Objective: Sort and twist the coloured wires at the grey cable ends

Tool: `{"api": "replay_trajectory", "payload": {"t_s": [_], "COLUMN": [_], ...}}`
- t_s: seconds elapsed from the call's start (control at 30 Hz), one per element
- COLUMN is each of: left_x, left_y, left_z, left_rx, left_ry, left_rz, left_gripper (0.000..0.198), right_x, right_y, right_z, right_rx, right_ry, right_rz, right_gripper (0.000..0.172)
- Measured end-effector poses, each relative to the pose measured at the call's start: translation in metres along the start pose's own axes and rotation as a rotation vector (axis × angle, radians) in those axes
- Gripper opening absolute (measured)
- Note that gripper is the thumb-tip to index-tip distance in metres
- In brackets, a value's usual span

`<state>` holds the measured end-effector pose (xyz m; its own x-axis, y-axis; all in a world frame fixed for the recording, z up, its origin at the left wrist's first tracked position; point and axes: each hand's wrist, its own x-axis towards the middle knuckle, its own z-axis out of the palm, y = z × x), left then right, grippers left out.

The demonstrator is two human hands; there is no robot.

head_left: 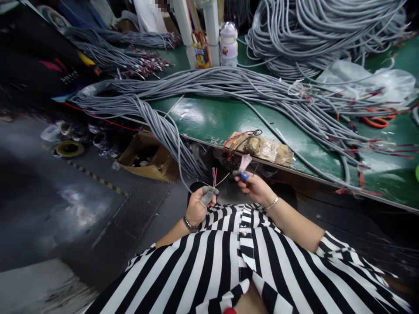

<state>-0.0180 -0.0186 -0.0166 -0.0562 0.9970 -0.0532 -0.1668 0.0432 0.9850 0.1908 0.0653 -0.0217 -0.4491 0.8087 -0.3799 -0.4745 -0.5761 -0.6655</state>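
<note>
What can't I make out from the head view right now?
All in the head view:
Blue item: full shape, mostly covered by the right hand.
Coloured wires in the left hand: tips too small to judge.
Cardboard box: contents too dark to identify.
Green object: cut off by the right edge.

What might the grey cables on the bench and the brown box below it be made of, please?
The grey cables seem sheathed in satin plastic or rubber, given their sheen; the brown box looks like matte cardboard, given its thin walls.
</note>
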Motion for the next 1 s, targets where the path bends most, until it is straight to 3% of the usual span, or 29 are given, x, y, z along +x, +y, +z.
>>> {"api": "replay_trajectory", "payload": {"t_s": [0.17,0.37,0.57,0.77,0.87,1.0], "left_x": [0.001,0.001,0.007,0.009,0.012,0.029], "left_y": [0.001,0.001,-0.003,-0.005,-0.009,-0.02], "left_z": [0.004,0.009,0.013,0.008,0.007,0.0], "left_rx": [-0.127,-0.095,-0.17,-0.314,-0.206,0.241], "left_ry": [-0.033,-0.113,-0.134,-0.137,-0.102,-0.038], "left_rz": [-0.163,-0.309,-0.353,-0.438,-0.397,-0.222], "left_gripper": [0.038,0.039,0.041,0.04,0.04,0.034], "right_x": [-0.008,-0.012,-0.004,-0.004,-0.005,-0.01], "right_y": [0.005,0.005,-0.003,-0.009,-0.005,-0.006], "right_z": [0.015,0.025,0.007,-0.003,-0.002,-0.003], "right_rx": [-0.164,-0.3,-0.107,-0.046,-0.099,-0.351], "right_ry": [-0.098,0.091,0.242,0.252,0.237,0.192], "right_rz": [0.017,-0.121,-0.129,-0.106,-0.075,-0.016], "right_gripper": [0.039,0.034,0.041,0.043,0.045,0.047]}}
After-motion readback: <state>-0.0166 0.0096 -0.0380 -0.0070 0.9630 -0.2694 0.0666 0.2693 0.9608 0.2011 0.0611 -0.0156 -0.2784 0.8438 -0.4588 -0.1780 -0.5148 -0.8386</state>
